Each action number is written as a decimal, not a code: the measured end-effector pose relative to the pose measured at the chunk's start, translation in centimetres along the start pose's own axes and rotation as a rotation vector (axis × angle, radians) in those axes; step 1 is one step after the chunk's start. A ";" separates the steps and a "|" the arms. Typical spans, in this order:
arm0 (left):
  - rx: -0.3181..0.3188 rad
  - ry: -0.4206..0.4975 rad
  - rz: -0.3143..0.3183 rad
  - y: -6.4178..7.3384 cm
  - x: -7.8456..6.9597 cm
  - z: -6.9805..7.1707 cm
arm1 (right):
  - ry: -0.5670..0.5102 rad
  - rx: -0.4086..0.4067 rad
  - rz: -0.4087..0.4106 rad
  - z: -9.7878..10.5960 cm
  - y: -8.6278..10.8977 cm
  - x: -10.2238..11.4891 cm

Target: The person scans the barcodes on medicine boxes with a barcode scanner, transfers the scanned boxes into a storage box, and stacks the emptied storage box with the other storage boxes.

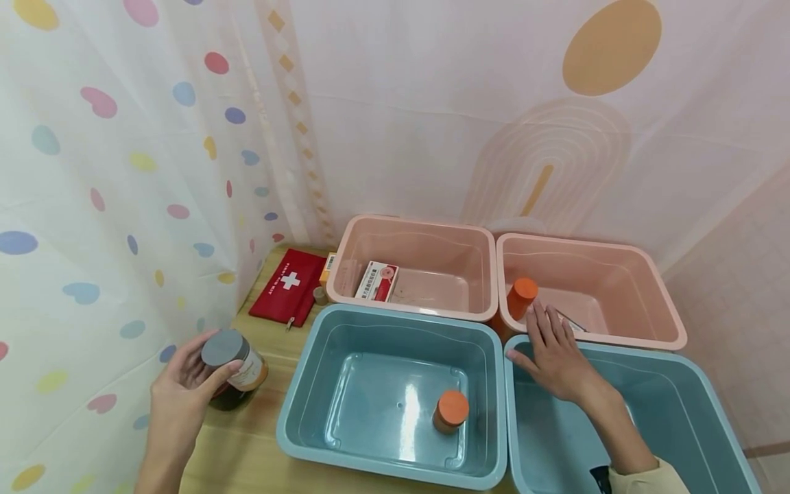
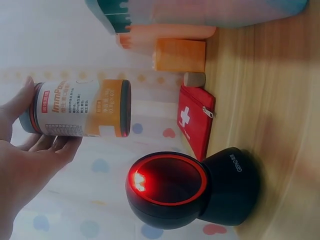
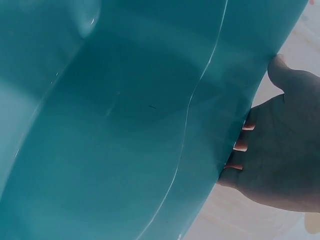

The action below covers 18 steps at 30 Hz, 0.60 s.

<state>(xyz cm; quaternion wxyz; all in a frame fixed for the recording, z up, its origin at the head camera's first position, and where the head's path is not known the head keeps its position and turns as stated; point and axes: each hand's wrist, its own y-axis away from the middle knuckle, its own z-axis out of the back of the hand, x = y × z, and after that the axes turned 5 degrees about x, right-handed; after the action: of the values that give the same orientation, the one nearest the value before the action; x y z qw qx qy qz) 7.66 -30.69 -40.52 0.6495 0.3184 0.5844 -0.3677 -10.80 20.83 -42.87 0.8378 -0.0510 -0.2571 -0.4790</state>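
My left hand [image 1: 185,384] grips a supplement jar [image 2: 85,107] with a grey lid and a white and orange label. Held on its side in the left wrist view, the jar is apart from the black barcode scanner [image 2: 170,187], whose window glows red. In the head view the scanner is mostly hidden beneath the jar. My right hand [image 1: 558,357] lies palm down over the rim of the right blue bin [image 1: 673,418], its fingers fairly straight and reaching toward the right pink bin [image 1: 592,247]. An orange-capped bottle [image 1: 522,295] stands close to those fingertips.
Another orange-capped bottle [image 1: 450,412] stands in the left blue bin [image 1: 395,473]. The left pink bin [image 1: 420,230] contains a white and red medicine box [image 1: 378,281]. A red first aid pouch [image 1: 286,285] lies on the wooden table [image 1: 247,460], beside an orange box [image 2: 180,55] and a small cylinder [image 2: 194,79].
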 end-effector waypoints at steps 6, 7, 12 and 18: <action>-0.129 -0.211 -0.062 0.4 0.5 -0.7 | 0.024 0.019 -0.028 0.3 0.0 0.6; -0.141 -0.265 -0.086 0.5 0.7 -0.8 | 0.034 0.026 -0.035 0.4 0.0 0.7; -0.182 -0.354 -0.159 0.8 1.6 -1.3 | 0.064 0.044 -0.049 0.6 -0.1 1.0; -0.218 -0.324 -0.053 0.9 2.4 -1.5 | 0.057 0.047 -0.048 0.6 0.0 1.2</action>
<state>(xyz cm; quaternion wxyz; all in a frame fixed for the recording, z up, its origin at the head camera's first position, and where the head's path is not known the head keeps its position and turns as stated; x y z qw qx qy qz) 7.74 -29.24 -43.06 0.7560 0.1674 0.5166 -0.3655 -10.54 20.16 -41.77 0.8339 -0.0116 -0.2455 -0.4943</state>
